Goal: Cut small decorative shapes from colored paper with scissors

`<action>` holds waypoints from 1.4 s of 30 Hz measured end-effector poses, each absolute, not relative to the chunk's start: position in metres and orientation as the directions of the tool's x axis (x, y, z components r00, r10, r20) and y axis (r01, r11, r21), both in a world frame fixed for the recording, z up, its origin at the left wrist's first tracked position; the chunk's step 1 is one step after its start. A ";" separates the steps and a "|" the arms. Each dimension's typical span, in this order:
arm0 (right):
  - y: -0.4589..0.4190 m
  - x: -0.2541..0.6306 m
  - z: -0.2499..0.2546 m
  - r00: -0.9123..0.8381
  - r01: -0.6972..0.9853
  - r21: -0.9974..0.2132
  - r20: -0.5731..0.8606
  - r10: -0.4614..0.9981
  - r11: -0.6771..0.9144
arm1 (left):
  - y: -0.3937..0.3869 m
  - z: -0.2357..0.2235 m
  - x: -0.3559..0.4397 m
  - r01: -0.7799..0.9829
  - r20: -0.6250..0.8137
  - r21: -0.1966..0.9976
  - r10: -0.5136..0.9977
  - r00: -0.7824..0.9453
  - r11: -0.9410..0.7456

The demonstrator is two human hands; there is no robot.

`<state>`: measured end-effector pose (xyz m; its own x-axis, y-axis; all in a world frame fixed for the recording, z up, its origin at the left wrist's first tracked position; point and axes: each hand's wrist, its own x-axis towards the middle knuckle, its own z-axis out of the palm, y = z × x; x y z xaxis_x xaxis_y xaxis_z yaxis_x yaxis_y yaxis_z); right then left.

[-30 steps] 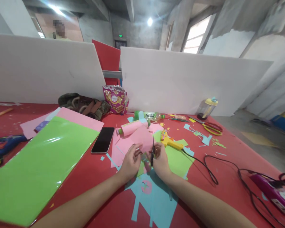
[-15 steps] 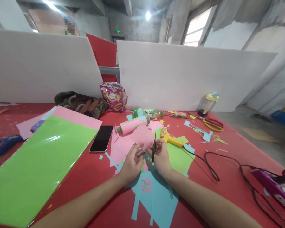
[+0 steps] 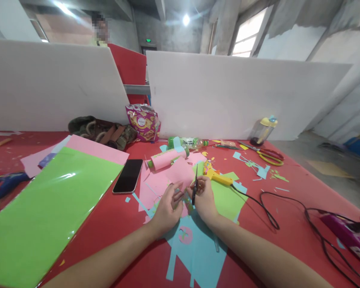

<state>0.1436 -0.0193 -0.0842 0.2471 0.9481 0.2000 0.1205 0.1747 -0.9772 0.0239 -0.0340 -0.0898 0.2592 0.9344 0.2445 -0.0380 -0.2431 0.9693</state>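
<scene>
My right hand [image 3: 205, 199] is closed round a pair of small dark scissors [image 3: 195, 188], seen edge-on with the tip pointing away from me. Facing it, my left hand [image 3: 169, 206] has its fingers curled and its thumb drawn in; whatever it pinches is too small to make out. Both hands hover close together over paper scraps. Beneath them lies light blue paper [image 3: 205, 250] with a round pink cutout [image 3: 185, 235] on it. Just beyond are pink paper [image 3: 180, 172] and a pink-wrapped roll with green ends [image 3: 165, 160]. Green paper [image 3: 228, 199] lies beside my right hand.
A yellow glue gun [image 3: 217, 176] trails a black cord to a purple power strip [image 3: 348, 236]. To the left lie a phone [image 3: 128, 176], green sheets [image 3: 56, 204] and a blue tool [image 3: 8, 186]. A green bottle [image 3: 187, 143], snack bag [image 3: 143, 123] and larger scissors [image 3: 270, 157] sit farther back.
My hands stay nearly in place, with the left fingers shifting slightly. The scissors remain in my right hand. In the background, a person beyond the white panel has moved to the right.
</scene>
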 end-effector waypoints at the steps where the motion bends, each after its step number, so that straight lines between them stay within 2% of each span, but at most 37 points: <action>1: -0.020 0.144 -0.084 0.248 0.131 -0.975 0.205 0.947 0.177 | -0.034 -0.090 0.024 -0.037 0.244 0.969 0.934 0.260 -0.243; 13: -0.020 0.143 -0.083 0.267 0.174 -0.972 0.198 0.943 0.155 | -0.037 -0.085 0.023 -0.014 0.235 0.970 0.928 0.289 -0.241; 22: -0.018 0.144 -0.084 0.284 0.129 -0.980 0.180 0.942 0.149 | -0.035 -0.086 0.024 -0.082 0.210 0.977 0.946 0.247 -0.195; 30: -0.020 0.142 -0.079 0.282 0.091 -0.979 0.202 0.938 0.184 | -0.034 -0.084 0.023 -0.050 0.213 0.977 0.950 0.229 -0.207; 39: -0.021 0.141 -0.078 0.283 0.052 -0.981 0.192 0.940 0.184 | -0.035 -0.084 0.024 -0.053 0.278 0.960 0.931 0.236 -0.274; 42: -0.021 0.141 -0.078 0.276 0.027 -0.984 0.179 0.944 0.178 | -0.035 -0.082 0.024 -0.069 0.248 0.969 0.939 0.237 -0.238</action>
<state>0.1411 -0.0211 -0.0784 0.2764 0.9443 0.1786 0.0273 0.1781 -0.9836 0.0236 -0.0354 -0.0819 0.2369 0.9394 0.2477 -0.0690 -0.2380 0.9688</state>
